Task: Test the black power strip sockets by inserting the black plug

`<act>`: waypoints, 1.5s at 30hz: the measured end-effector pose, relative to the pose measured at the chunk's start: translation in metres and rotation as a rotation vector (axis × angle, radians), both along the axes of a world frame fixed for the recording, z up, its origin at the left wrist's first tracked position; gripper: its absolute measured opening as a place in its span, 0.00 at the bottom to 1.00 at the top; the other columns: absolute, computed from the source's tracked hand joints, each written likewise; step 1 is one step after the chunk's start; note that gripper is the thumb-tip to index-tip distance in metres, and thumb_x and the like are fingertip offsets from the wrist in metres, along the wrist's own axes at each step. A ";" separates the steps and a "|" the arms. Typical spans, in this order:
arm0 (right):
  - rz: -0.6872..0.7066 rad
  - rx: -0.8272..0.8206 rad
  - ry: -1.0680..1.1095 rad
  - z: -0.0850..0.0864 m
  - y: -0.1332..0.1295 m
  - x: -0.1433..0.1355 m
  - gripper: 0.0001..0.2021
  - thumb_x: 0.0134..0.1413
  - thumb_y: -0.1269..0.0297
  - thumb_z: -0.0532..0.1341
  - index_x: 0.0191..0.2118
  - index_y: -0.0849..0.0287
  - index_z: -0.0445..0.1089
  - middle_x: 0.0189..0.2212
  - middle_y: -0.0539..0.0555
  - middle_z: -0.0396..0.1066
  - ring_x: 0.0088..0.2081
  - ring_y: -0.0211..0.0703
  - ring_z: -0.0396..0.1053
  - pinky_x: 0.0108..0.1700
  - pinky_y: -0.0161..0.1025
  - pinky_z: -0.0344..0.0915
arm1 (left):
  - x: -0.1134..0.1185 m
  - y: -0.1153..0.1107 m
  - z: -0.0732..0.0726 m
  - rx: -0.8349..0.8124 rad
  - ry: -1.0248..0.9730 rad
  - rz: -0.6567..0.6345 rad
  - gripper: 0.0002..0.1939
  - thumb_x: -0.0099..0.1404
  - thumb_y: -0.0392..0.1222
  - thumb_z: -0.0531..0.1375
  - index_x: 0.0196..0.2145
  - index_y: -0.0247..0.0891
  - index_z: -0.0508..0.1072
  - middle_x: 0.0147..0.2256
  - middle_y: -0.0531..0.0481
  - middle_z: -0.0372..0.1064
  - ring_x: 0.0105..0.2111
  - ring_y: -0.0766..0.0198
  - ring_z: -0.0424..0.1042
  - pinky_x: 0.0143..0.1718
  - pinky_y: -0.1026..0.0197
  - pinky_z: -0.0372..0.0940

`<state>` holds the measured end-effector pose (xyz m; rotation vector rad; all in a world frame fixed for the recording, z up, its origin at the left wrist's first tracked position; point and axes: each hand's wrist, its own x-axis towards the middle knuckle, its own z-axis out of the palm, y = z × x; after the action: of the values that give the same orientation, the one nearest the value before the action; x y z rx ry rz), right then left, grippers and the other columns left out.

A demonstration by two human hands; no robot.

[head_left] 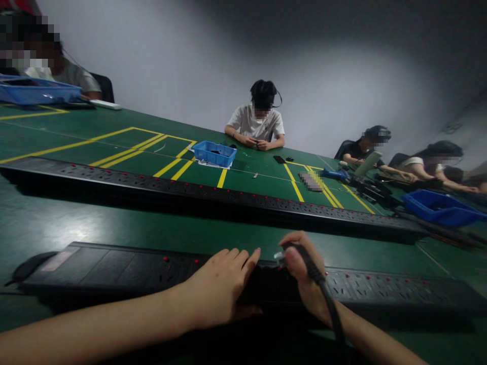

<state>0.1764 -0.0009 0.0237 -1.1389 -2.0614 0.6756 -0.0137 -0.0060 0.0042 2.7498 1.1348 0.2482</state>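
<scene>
A long black power strip (125, 268) with red buttons and rows of sockets lies across the green table in front of me. My left hand (224, 284) is wrapped over its middle, fingers together on the top and far edge. Just right of it, my right hand (304, 274) grips a black plug (300, 253) between thumb and fingers, above the strip. A clear piece shows at the plug's front end. From the plug a black cable (331, 304) runs down past my right wrist.
A second long black strip (190, 197) lies beyond the first. Farther off are a blue basket (215, 153), a blue bin (441, 207) at the right and a blue crate (41, 91) at the left. Several people sit around the far side of the table (243, 230).
</scene>
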 end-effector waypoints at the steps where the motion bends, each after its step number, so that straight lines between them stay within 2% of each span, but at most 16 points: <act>1: -0.109 -0.019 0.203 0.000 0.004 0.002 0.08 0.57 0.57 0.51 0.37 0.55 0.60 0.24 0.46 0.59 0.22 0.32 0.58 0.23 0.30 0.53 | 0.000 0.000 0.000 0.010 0.002 0.000 0.41 0.57 0.59 0.52 0.59 0.28 0.47 0.42 0.39 0.63 0.39 0.50 0.63 0.41 0.49 0.59; 3: -0.256 -0.086 0.569 -0.001 0.014 0.005 0.10 0.57 0.55 0.51 0.35 0.56 0.60 0.19 0.43 0.52 0.17 0.29 0.50 0.18 0.28 0.47 | 0.000 0.000 -0.001 0.034 0.002 0.004 0.42 0.57 0.60 0.52 0.59 0.28 0.47 0.41 0.39 0.64 0.39 0.50 0.63 0.41 0.49 0.59; 5: -0.273 -0.130 0.773 0.001 0.024 0.007 0.12 0.56 0.53 0.50 0.34 0.56 0.60 0.17 0.41 0.47 0.14 0.28 0.43 0.16 0.28 0.42 | 0.000 0.000 -0.002 0.051 0.001 0.005 0.42 0.57 0.61 0.52 0.59 0.28 0.48 0.41 0.40 0.64 0.40 0.50 0.63 0.41 0.49 0.59; 8: -0.259 -0.128 0.826 0.008 0.035 0.010 0.13 0.55 0.51 0.49 0.34 0.56 0.59 0.15 0.40 0.46 0.13 0.28 0.38 0.15 0.28 0.39 | 0.001 -0.001 -0.003 0.060 -0.004 0.015 0.42 0.57 0.62 0.51 0.58 0.28 0.50 0.43 0.39 0.64 0.42 0.49 0.63 0.43 0.49 0.58; 14: -0.235 -0.126 0.774 0.035 0.037 0.022 0.14 0.52 0.50 0.53 0.28 0.56 0.53 0.15 0.40 0.49 0.13 0.27 0.39 0.14 0.27 0.38 | -0.008 0.000 0.005 0.047 0.034 -0.014 0.48 0.53 0.65 0.53 0.60 0.28 0.44 0.46 0.38 0.63 0.43 0.48 0.64 0.44 0.49 0.57; 17: -0.209 -0.176 0.657 0.054 0.031 0.023 0.13 0.50 0.53 0.58 0.30 0.57 0.58 0.17 0.43 0.57 0.14 0.28 0.50 0.14 0.26 0.40 | -0.026 0.002 0.011 0.022 0.057 0.002 0.51 0.51 0.66 0.54 0.61 0.29 0.41 0.48 0.37 0.62 0.43 0.48 0.64 0.43 0.49 0.57; 19: -0.190 -0.179 0.484 0.064 0.025 0.017 0.12 0.49 0.55 0.60 0.32 0.57 0.61 0.19 0.45 0.61 0.18 0.30 0.57 0.16 0.26 0.45 | -0.040 0.002 0.014 0.000 0.069 0.036 0.51 0.51 0.67 0.54 0.61 0.30 0.40 0.49 0.37 0.61 0.43 0.47 0.64 0.43 0.50 0.58; 21: -0.145 -0.107 0.250 0.069 0.019 0.006 0.11 0.50 0.55 0.59 0.32 0.58 0.62 0.19 0.45 0.61 0.20 0.31 0.60 0.20 0.28 0.51 | -0.052 0.002 0.014 -0.019 0.081 0.047 0.51 0.51 0.66 0.54 0.61 0.32 0.40 0.48 0.38 0.62 0.43 0.48 0.65 0.42 0.51 0.58; 25: -0.011 -0.013 -0.159 0.059 0.011 -0.027 0.13 0.54 0.51 0.54 0.35 0.57 0.62 0.21 0.46 0.64 0.22 0.33 0.61 0.25 0.31 0.54 | -0.063 0.000 0.008 -0.014 0.073 0.048 0.47 0.52 0.64 0.55 0.60 0.35 0.42 0.46 0.41 0.64 0.42 0.49 0.65 0.41 0.51 0.58; 30: 0.147 0.004 -0.499 0.041 0.010 -0.056 0.14 0.58 0.50 0.49 0.37 0.55 0.62 0.25 0.48 0.68 0.27 0.36 0.65 0.27 0.31 0.53 | -0.062 -0.002 0.000 0.035 0.048 0.069 0.39 0.53 0.64 0.54 0.55 0.36 0.55 0.43 0.42 0.64 0.40 0.49 0.65 0.41 0.51 0.58; 35: 0.242 0.117 -0.808 0.046 0.015 -0.066 0.16 0.58 0.47 0.47 0.36 0.56 0.59 0.23 0.48 0.67 0.26 0.39 0.66 0.24 0.32 0.47 | -0.064 -0.003 -0.003 0.061 0.025 0.073 0.41 0.54 0.64 0.53 0.57 0.34 0.52 0.43 0.40 0.64 0.40 0.48 0.65 0.42 0.51 0.57; 39: 0.206 0.241 -0.923 0.045 0.010 -0.071 0.15 0.60 0.50 0.45 0.36 0.57 0.57 0.23 0.50 0.67 0.25 0.41 0.66 0.23 0.34 0.43 | -0.065 -0.004 -0.003 0.054 0.006 0.072 0.40 0.55 0.63 0.53 0.58 0.34 0.51 0.44 0.40 0.64 0.42 0.50 0.64 0.44 0.52 0.56; 42: 0.165 0.305 -0.927 0.038 0.000 -0.070 0.13 0.61 0.54 0.45 0.38 0.57 0.57 0.23 0.51 0.68 0.24 0.42 0.67 0.23 0.36 0.42 | -0.065 -0.005 -0.002 0.047 -0.004 0.075 0.41 0.55 0.62 0.54 0.58 0.35 0.49 0.44 0.40 0.64 0.42 0.50 0.64 0.44 0.52 0.56; 45: 0.169 0.313 -0.898 0.033 -0.010 -0.065 0.11 0.61 0.56 0.45 0.38 0.58 0.56 0.25 0.51 0.69 0.25 0.42 0.67 0.23 0.36 0.43 | -0.065 -0.005 -0.001 0.027 -0.012 0.068 0.38 0.55 0.61 0.54 0.57 0.37 0.52 0.43 0.42 0.64 0.41 0.50 0.64 0.42 0.52 0.56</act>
<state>0.1109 -0.0111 0.0571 -1.2045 -2.8902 -0.1590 -0.0788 -0.0114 0.0032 2.7326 1.2319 0.2902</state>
